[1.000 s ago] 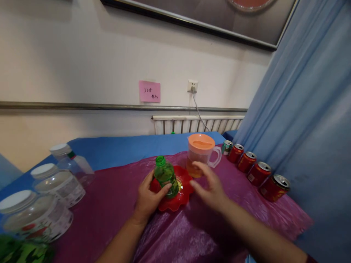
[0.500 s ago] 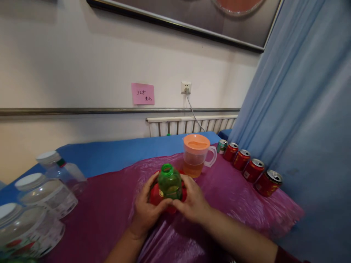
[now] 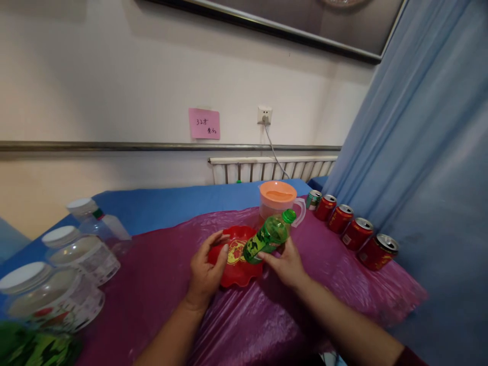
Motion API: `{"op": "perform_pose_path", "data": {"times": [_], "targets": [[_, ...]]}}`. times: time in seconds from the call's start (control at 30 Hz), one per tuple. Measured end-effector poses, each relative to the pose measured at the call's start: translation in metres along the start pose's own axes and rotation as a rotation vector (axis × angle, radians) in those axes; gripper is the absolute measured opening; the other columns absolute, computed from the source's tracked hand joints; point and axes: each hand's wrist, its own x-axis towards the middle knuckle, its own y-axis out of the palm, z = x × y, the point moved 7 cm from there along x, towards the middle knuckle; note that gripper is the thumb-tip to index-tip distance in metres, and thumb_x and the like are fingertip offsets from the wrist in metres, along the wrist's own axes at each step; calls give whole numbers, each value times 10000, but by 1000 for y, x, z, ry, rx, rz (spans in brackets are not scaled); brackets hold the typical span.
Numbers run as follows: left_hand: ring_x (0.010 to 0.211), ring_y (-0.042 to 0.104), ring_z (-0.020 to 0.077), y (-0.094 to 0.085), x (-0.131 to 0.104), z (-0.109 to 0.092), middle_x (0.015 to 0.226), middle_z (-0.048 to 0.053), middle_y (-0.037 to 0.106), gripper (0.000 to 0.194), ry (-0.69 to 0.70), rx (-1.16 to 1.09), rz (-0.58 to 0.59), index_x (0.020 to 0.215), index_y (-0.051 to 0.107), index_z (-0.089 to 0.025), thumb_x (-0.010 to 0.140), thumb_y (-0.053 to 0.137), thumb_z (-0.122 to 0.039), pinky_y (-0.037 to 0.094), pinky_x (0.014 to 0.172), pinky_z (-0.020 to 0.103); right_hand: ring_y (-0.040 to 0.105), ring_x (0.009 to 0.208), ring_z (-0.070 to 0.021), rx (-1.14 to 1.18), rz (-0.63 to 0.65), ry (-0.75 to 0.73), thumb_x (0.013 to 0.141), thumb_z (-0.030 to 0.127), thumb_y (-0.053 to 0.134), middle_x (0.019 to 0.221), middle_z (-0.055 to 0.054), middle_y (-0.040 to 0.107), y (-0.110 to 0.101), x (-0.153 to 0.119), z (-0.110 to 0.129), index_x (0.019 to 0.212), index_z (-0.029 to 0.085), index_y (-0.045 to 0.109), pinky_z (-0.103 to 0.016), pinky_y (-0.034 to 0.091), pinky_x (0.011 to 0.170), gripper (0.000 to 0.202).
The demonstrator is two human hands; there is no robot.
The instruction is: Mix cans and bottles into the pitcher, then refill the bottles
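My right hand (image 3: 286,265) is closed around a green plastic bottle (image 3: 269,238) with a leafy label. The bottle leans to the right, its neck up and its base over a red scalloped plate (image 3: 238,277). Yellow and red decoration shows in the middle of that plate. At the plate's left side is my left hand (image 3: 207,265), fingers and thumb apart and curved, with nothing gripped; whether it touches the rim I cannot tell. Just behind the bottle stands a clear jug (image 3: 278,195) with an orange lid, partly hidden by the bottle.
A row of drink cans (image 3: 356,234) lines the right side beside a blue curtain (image 3: 430,178). Several clear jars with white lids (image 3: 63,295) stand at left, with a green patterned object (image 3: 41,345) in the near corner. Purple plastic sheeting (image 3: 163,284) covers the table.
The bottle has gone from upright between both hands to tilted rightward in my right hand. My left hand has let go of it, and the plate is now more visible. The view has shifted slightly.
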Motion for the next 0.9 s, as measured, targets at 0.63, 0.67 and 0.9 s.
{"op": "perform_pose_path", "data": {"times": [0.63, 0.67, 0.9], "targets": [[877, 760, 211, 0, 3, 8, 964, 58, 791, 308, -90, 66, 2, 1119, 704, -195, 901, 659, -407, 621, 881, 369, 720, 993, -277, -236, -157, 31, 699, 376, 867, 1115, -93, 744, -85, -26, 16, 1201, 230, 606, -445, 586, 883, 583], [875, 762, 213, 0, 4, 8, 961, 58, 792, 310, -96, 70, 5, 1112, 707, -195, 896, 662, -413, 623, 878, 368, 719, 996, -282, -261, -206, 19, 699, 395, 864, 1116, -97, 744, -100, -28, 19, 1197, 227, 604, -445, 585, 877, 587], [871, 772, 233, 0, 7, 11, 942, 67, 803, 333, -120, 108, 21, 1082, 715, -197, 871, 667, -449, 633, 863, 375, 726, 898, -298, -627, -501, 62, 641, 543, 822, 1057, -105, 753, -198, 19, 24, 1141, 219, 584, -453, 570, 823, 641]]}}
